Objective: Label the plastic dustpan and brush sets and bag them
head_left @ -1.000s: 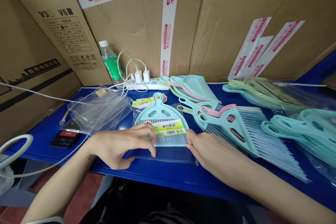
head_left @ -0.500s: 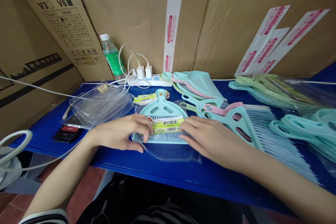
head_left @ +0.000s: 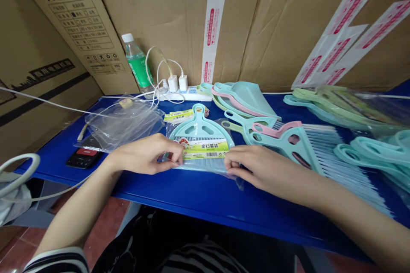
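A light-blue dustpan point(head_left: 209, 127) with a brush lies in a clear plastic bag on the blue table, its handle pointing away from me. A yellow-green label point(head_left: 209, 148) shows at the brush. My left hand point(head_left: 153, 153) pinches the bag's near left edge between thumb and fingers. At the near right corner, my right hand point(head_left: 256, 164) is closed on the bag, a bit of plastic hanging below it. More labels point(head_left: 179, 115) lie just behind the dustpan.
Loose dustpans point(head_left: 253, 96) and brushes point(head_left: 336, 149) lie at the right, with bagged sets point(head_left: 378, 153) farther right. Plastic bags point(head_left: 124, 121) and a black phone point(head_left: 83, 158) are at the left. Behind stand a bottle point(head_left: 138, 66), a power strip point(head_left: 198, 94) and cardboard boxes point(head_left: 179, 17).
Both hands have closed on the bag's near edge, and its loose flap has been drawn up close to the dustpan. The view has shifted slightly.
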Demonstrator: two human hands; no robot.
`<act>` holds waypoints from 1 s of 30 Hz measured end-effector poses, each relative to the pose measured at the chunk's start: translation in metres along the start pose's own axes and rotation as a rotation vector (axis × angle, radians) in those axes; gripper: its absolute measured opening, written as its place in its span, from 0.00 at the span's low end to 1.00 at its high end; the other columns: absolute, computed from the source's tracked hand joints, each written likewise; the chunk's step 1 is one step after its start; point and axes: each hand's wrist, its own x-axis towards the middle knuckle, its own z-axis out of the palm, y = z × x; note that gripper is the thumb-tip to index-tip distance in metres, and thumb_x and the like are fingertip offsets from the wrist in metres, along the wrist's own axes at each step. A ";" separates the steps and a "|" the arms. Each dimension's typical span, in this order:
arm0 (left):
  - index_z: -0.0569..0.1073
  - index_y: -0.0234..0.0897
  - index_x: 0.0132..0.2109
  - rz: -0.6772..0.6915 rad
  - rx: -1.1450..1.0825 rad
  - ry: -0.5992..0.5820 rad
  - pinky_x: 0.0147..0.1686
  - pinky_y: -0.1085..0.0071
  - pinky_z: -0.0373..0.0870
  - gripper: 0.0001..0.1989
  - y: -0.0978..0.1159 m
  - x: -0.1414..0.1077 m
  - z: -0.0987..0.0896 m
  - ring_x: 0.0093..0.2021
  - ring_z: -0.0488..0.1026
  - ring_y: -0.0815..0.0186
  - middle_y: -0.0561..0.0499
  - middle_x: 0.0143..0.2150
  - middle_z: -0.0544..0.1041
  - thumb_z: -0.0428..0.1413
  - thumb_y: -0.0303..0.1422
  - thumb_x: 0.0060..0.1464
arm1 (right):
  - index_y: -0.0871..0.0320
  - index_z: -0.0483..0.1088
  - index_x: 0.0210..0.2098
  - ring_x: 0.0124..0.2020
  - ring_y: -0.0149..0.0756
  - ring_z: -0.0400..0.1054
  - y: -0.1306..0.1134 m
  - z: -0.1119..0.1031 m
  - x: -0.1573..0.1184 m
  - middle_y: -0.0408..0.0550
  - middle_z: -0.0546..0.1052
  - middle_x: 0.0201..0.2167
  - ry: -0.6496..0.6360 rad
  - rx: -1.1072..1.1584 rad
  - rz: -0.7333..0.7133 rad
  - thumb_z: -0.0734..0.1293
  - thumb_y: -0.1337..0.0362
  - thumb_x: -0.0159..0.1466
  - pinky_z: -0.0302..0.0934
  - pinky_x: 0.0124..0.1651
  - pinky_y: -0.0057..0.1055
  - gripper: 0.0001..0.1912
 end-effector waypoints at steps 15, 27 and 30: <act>0.70 0.37 0.34 0.056 0.093 0.040 0.33 0.75 0.63 0.08 -0.010 -0.001 -0.001 0.32 0.73 0.70 0.52 0.34 0.79 0.49 0.26 0.61 | 0.55 0.65 0.31 0.31 0.39 0.68 -0.015 0.002 -0.006 0.46 0.74 0.31 0.002 -0.014 0.146 0.70 0.57 0.59 0.58 0.32 0.32 0.11; 0.66 0.37 0.34 -0.015 0.161 0.090 0.30 0.73 0.59 0.08 -0.015 0.002 0.004 0.27 0.66 0.70 0.55 0.29 0.72 0.47 0.29 0.63 | 0.56 0.64 0.30 0.28 0.36 0.70 -0.014 0.009 -0.001 0.47 0.77 0.31 0.062 -0.053 0.160 0.58 0.69 0.67 0.56 0.29 0.31 0.10; 0.65 0.37 0.34 -0.030 0.158 0.099 0.31 0.73 0.60 0.08 -0.013 0.003 0.003 0.28 0.66 0.70 0.54 0.29 0.70 0.48 0.30 0.63 | 0.56 0.64 0.27 0.29 0.36 0.71 -0.015 0.008 0.001 0.46 0.77 0.30 0.050 -0.064 0.215 0.58 0.70 0.68 0.55 0.30 0.31 0.13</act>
